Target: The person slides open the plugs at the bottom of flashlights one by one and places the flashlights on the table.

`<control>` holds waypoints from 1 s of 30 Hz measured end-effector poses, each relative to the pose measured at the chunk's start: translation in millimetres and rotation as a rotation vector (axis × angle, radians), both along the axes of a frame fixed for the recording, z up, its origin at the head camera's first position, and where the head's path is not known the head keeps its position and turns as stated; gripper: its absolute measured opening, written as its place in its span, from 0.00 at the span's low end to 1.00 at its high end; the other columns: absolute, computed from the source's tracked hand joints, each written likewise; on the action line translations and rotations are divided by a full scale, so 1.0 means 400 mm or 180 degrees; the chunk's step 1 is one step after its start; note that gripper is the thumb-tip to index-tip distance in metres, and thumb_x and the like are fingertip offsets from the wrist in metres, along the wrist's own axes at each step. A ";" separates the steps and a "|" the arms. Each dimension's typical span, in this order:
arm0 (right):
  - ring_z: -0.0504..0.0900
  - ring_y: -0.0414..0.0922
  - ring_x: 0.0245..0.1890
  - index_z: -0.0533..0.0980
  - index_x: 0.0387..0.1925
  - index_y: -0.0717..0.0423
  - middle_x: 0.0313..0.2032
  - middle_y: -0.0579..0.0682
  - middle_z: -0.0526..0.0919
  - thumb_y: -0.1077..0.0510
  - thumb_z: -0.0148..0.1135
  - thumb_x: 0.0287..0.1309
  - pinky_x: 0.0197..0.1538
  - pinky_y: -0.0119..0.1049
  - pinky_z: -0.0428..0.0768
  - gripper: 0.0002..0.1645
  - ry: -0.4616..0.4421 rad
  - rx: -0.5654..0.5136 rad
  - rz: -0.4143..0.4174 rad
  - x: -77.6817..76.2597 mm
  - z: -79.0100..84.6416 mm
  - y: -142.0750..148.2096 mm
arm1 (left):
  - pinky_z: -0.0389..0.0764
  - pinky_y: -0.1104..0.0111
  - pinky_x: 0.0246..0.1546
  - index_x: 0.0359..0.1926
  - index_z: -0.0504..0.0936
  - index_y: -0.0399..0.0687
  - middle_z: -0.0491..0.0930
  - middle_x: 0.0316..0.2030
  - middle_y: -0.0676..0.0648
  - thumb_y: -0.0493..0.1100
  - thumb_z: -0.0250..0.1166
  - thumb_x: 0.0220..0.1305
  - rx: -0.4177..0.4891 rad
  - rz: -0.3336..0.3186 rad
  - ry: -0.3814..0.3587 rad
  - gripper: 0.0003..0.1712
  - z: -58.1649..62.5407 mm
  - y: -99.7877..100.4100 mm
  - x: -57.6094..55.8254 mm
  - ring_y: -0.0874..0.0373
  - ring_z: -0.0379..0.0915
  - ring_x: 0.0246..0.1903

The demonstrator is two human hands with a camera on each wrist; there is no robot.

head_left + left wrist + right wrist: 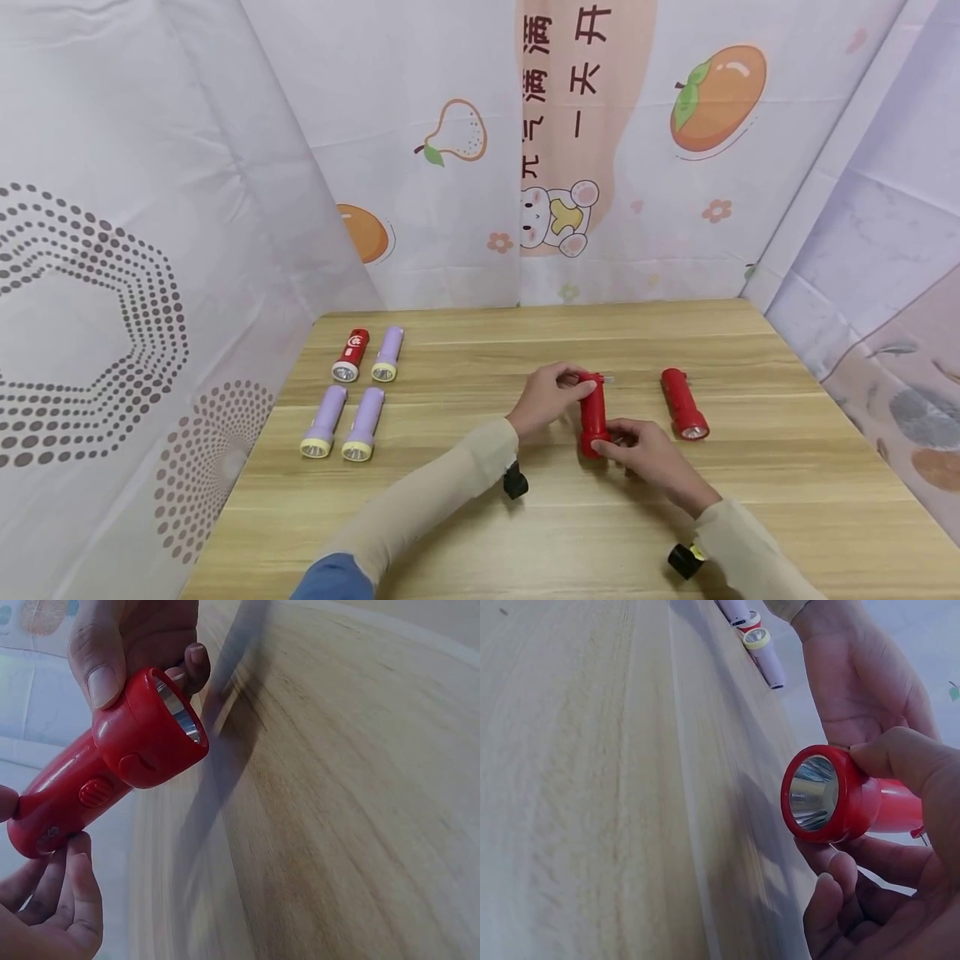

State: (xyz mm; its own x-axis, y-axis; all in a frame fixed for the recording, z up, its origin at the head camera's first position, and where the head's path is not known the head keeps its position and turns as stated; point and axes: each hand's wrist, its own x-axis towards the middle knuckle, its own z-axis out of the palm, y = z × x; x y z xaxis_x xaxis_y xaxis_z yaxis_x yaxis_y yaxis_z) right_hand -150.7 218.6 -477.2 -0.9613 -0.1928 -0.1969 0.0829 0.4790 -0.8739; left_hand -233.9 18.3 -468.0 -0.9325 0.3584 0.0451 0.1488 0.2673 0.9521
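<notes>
A red flashlight (593, 421) is held off the table between both hands, its lamp end toward the person. My left hand (551, 400) pinches its tail end, thumb on one side and fingertips on the other. The right hand (648, 454) grips the lamp head between thumb and fingers. In the left wrist view a ribbed switch (96, 793) shows on the flashlight's body. The right wrist view looks into the silvery reflector (814, 793). A small pale metal piece (609, 379) sticks out beside the tail.
A second red flashlight (684, 404) lies to the right. On the left lie a red flashlight with a white head (351, 354) and three purple ones with yellow rims, including the back one (387, 354). A patterned curtain (450, 208) stands behind the wooden table (465, 358).
</notes>
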 end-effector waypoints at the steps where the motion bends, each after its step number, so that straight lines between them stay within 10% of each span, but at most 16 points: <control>1: 0.78 0.49 0.32 0.76 0.63 0.65 0.38 0.52 0.83 0.50 0.72 0.64 0.28 0.38 0.80 0.32 -0.0009 -0.0007 -0.0006 0.000 0.000 0.002 | 0.82 0.69 0.42 0.51 0.86 0.57 0.83 0.39 0.61 0.54 0.71 0.67 0.0005 -0.0004 -0.0009 0.15 -0.001 0.002 -0.001 0.65 0.79 0.40; 30: 0.81 0.50 0.32 0.76 0.62 0.65 0.38 0.55 0.85 0.45 0.70 0.65 0.32 0.39 0.84 0.34 0.0072 -0.0030 -0.0356 0.009 -0.003 0.031 | 0.82 0.68 0.37 0.46 0.88 0.52 0.84 0.34 0.58 0.53 0.73 0.65 0.0063 0.0317 -0.0239 0.14 -0.011 0.085 -0.029 0.64 0.80 0.35</control>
State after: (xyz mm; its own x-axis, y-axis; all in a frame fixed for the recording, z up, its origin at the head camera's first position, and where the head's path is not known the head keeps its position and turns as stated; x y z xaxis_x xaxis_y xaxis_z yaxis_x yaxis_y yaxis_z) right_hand -147.2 231.1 -478.6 -0.9811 -0.0859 -0.1735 0.1155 0.4596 -0.8806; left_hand -245.6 52.2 -472.6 -0.9644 0.2635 -0.0202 0.0504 0.2584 0.9647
